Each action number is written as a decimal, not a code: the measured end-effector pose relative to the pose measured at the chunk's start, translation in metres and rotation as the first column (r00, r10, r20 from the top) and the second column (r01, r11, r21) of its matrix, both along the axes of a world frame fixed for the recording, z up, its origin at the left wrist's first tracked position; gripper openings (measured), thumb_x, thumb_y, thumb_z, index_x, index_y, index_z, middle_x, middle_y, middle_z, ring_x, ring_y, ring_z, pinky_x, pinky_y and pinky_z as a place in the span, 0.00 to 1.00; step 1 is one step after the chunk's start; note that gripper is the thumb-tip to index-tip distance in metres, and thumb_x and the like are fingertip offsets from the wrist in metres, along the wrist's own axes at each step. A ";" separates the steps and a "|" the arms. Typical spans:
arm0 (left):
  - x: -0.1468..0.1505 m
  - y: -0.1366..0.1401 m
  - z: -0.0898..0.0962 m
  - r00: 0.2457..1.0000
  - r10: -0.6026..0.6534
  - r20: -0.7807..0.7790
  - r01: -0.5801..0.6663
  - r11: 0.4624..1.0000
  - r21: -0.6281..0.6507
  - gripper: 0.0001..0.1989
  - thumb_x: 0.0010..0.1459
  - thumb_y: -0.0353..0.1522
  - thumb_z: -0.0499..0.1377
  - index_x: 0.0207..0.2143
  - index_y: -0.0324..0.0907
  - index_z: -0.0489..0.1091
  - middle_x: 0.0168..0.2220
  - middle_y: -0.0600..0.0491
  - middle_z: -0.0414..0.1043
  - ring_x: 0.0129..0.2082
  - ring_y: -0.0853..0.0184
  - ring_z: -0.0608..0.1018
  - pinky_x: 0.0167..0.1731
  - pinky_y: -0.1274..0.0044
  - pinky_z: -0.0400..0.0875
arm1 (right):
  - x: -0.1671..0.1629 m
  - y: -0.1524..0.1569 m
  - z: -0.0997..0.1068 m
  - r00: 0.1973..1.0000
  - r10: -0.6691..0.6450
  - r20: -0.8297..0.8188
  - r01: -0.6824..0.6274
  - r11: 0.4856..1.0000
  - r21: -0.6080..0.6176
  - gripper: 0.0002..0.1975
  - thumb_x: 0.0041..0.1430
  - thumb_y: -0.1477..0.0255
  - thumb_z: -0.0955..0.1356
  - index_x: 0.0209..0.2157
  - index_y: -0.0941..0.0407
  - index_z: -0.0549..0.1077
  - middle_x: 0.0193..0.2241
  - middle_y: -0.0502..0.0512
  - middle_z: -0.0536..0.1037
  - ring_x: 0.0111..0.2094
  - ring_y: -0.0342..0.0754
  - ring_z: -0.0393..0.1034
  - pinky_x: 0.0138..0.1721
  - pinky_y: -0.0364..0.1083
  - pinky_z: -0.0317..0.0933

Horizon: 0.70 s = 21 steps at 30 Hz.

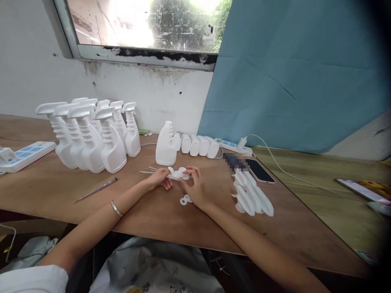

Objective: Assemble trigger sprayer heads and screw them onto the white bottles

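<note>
Head view: Left hand (160, 179) and right hand (194, 188) worked above brown surface (152, 215), each grip narrow, holding white plastic parts (176, 175) between them. White rings (181, 201) lay just beside right hand. Trigger-topped bottles (87, 140) stood left; topless bottle (165, 145) stood upright beyond hands. Spray tops (253, 195) lay right, near phone (260, 171).

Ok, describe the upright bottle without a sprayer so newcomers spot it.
On the brown table below the window, look just beyond the left hand. The white bottle there is upright, unlike the lying bottles to its right, and sprayerless, unlike the group to its left.
</note>
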<state>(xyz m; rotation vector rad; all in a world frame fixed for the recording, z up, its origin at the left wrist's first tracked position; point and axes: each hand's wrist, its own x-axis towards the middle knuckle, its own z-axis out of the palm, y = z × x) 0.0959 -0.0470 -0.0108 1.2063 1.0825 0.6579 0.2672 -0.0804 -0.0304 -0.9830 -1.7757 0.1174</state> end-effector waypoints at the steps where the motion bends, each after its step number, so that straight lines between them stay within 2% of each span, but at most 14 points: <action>1: 0.000 0.000 -0.001 1.000 -0.021 0.013 0.021 0.999 0.039 0.19 0.56 0.44 0.49 0.30 0.36 0.65 0.17 0.53 0.69 0.15 0.72 0.71 0.16 0.82 0.65 | 0.001 0.000 0.000 1.000 0.012 0.024 -0.013 1.000 0.023 0.09 0.53 0.68 0.65 0.36 0.57 0.64 0.42 0.58 0.66 0.45 0.47 0.63 0.44 0.47 0.61; 5: 0.000 0.002 0.000 0.994 -0.095 0.047 0.085 0.981 0.177 0.22 0.52 0.47 0.52 0.27 0.35 0.68 0.22 0.51 0.72 0.23 0.70 0.74 0.23 0.80 0.68 | 0.003 0.003 -0.005 0.978 0.097 0.185 -0.120 0.986 0.118 0.13 0.52 0.66 0.66 0.37 0.56 0.61 0.39 0.58 0.70 0.40 0.46 0.67 0.39 0.45 0.63; 8: -0.004 -0.002 0.011 0.987 -0.136 0.088 0.096 0.929 0.357 0.25 0.55 0.49 0.46 0.33 0.36 0.69 0.30 0.49 0.73 0.30 0.69 0.74 0.31 0.78 0.68 | 0.004 0.004 -0.010 0.962 0.098 0.253 -0.139 0.979 0.149 0.12 0.53 0.67 0.66 0.36 0.56 0.61 0.33 0.55 0.72 0.32 0.44 0.69 0.33 0.42 0.63; 10: -0.007 -0.008 0.021 0.974 -0.219 0.059 0.158 0.842 0.516 0.23 0.54 0.48 0.48 0.39 0.38 0.67 0.36 0.48 0.73 0.34 0.68 0.74 0.36 0.77 0.67 | 0.005 0.004 -0.012 0.959 0.101 0.264 -0.146 0.977 0.157 0.11 0.53 0.67 0.66 0.36 0.56 0.61 0.31 0.54 0.72 0.31 0.44 0.69 0.32 0.42 0.63; 13: -0.014 -0.022 0.030 0.943 -0.282 -0.175 0.326 0.682 0.654 0.20 0.46 0.41 0.60 0.40 0.40 0.64 0.38 0.49 0.71 0.36 0.67 0.73 0.37 0.77 0.66 | 0.005 0.003 -0.008 0.935 0.190 0.299 -0.235 0.964 0.122 0.11 0.53 0.66 0.65 0.37 0.56 0.62 0.33 0.54 0.73 0.34 0.44 0.69 0.34 0.42 0.64; 15: -0.019 -0.032 0.031 0.915 -0.212 -0.344 0.400 0.602 0.691 0.18 0.44 0.38 0.62 0.37 0.40 0.64 0.38 0.50 0.70 0.34 0.68 0.73 0.35 0.78 0.67 | 0.004 0.000 -0.004 0.900 0.272 0.340 -0.320 0.943 0.092 0.11 0.53 0.66 0.65 0.36 0.57 0.63 0.37 0.56 0.72 0.39 0.45 0.68 0.38 0.43 0.64; 17: -0.025 -0.039 0.027 0.884 -0.124 -0.451 0.440 0.545 0.713 0.13 0.47 0.38 0.59 0.34 0.40 0.65 0.37 0.51 0.70 0.33 0.69 0.72 0.35 0.78 0.67 | 0.001 -0.003 0.001 0.868 0.314 0.384 -0.372 0.924 0.085 0.12 0.52 0.64 0.66 0.35 0.57 0.64 0.38 0.57 0.71 0.42 0.46 0.67 0.41 0.44 0.63; 21: -0.034 -0.043 0.021 0.860 -0.043 -0.508 0.470 0.455 0.756 0.09 0.52 0.37 0.55 0.31 0.41 0.65 0.41 0.49 0.70 0.41 0.66 0.72 0.41 0.76 0.64 | -0.002 -0.007 0.004 0.874 0.270 0.403 -0.344 0.931 0.122 0.14 0.51 0.64 0.67 0.35 0.58 0.65 0.36 0.58 0.72 0.41 0.47 0.66 0.41 0.46 0.62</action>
